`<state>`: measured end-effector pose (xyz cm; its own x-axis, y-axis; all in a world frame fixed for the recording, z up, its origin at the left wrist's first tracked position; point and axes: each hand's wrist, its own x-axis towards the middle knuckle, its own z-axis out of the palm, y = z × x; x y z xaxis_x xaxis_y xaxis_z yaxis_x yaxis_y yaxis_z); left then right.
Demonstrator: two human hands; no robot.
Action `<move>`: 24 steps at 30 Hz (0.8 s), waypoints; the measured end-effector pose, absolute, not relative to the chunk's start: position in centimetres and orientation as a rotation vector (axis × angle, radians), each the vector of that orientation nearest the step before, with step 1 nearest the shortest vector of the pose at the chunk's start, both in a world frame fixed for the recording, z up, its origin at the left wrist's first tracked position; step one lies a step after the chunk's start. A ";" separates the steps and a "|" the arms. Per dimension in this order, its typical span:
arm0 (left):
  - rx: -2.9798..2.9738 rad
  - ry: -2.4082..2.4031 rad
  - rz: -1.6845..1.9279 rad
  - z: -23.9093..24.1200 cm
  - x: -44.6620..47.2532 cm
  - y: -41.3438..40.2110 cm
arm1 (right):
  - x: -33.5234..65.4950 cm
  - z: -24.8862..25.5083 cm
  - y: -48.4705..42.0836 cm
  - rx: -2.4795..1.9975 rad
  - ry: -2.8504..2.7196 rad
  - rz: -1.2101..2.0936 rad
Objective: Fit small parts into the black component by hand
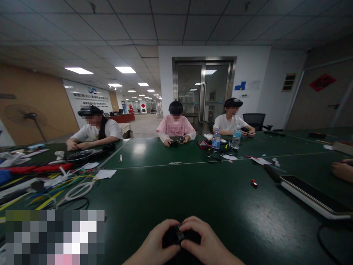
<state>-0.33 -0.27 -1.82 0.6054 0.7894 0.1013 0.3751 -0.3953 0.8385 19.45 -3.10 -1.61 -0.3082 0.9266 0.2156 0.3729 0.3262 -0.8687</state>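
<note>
My left hand and my right hand meet at the bottom middle, just above the near part of the green table. Between them they grip a small black object with a lighter, metallic-looking part near its middle. Its kind is too dark to make out. The thumbs press it from the near side and the fingers curl over its far side. Fingers cover most of its left and right ends. Both hands are closed on it.
Cables and tools lie along the left. To the right are a dark-screened device and a small red item. Water bottles stand farther back. Three people sit across the table; another person's hand shows at the right edge.
</note>
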 end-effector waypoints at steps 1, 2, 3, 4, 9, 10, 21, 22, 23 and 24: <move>1.995 0.932 0.632 -1.8 -0.3 -0.3 | 19.4 -1.6 -3.1 -1.148 -1.842 0.943; 1.989 0.947 0.626 -1.8 -0.3 -0.4 | 19.4 -1.6 -3.1 -1.145 -1.839 0.950; 1.980 0.952 0.622 -1.7 -0.3 -0.4 | 19.4 -1.6 -3.1 -1.141 -1.836 0.957; 1.973 0.954 0.627 -1.7 -0.3 -0.4 | 19.4 -1.6 -3.1 -1.137 -1.832 0.964; 1.960 0.947 0.662 -1.8 -0.2 -0.3 | 19.5 -1.6 -3.0 -1.127 -1.831 0.971; 1.961 0.942 0.663 -1.8 -0.2 -0.3 | 19.5 -1.6 -3.0 -1.125 -1.833 0.969; 1.933 0.899 0.633 -1.9 -0.6 -0.1 | 19.4 -1.8 -2.9 -1.147 -1.828 0.977; 1.938 0.907 0.630 -1.9 -0.6 -0.1 | 19.4 -1.8 -2.9 -1.149 -1.828 0.978; 1.943 0.917 0.626 -1.9 -0.5 -0.1 | 19.4 -1.7 -2.9 -1.149 -1.829 0.981; 1.948 0.929 0.625 -1.8 -0.5 -0.1 | 19.4 -1.7 -2.9 -1.149 -1.827 0.981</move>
<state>-0.49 -0.12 -1.82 0.5966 0.7995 0.0695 0.3656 -0.3479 0.8633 19.41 -2.95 -1.66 -0.3137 0.9298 0.1923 0.3533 0.3023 -0.8853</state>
